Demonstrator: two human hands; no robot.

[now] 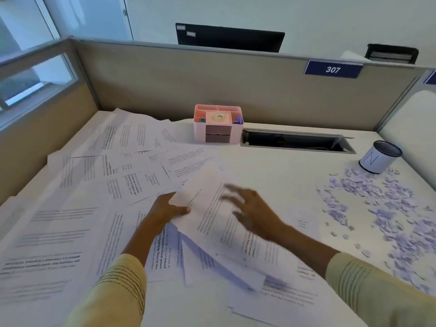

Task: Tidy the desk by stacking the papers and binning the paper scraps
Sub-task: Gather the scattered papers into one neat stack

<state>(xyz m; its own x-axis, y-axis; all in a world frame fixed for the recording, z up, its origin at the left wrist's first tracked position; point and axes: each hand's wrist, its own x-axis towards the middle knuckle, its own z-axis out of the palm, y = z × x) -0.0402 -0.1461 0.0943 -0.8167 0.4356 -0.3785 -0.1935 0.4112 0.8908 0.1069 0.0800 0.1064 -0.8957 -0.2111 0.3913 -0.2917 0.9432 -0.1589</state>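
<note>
White bench (271,166) bounded by beige partition panels (165,74); number plate "307" (333,70) on the rear panel. Printed papers (77,208) spread loose and overlapping over the left and centre of the bench, from the rear corner to the near edge; none squared into a stack. Paper scraps (387,208), pale lilac, scattered over the right side of the bench, thickest just in front of the bin and running toward the near right edge. Small cylindrical bin (377,156), white wall with dark mesh rim, upright at the right rear, beside an open cable slot (295,140). Pink desk organiser (218,123) at rear centre, a tape roll (219,117) in its top compartment.

Left hand (169,208): grip pinches the left edge of one raised sheet (207,208), thumb on top. Right hand (252,208): grip released, fingers spread above that sheet; blurred, contact cannot be told. Both sleeves pale yellow
</note>
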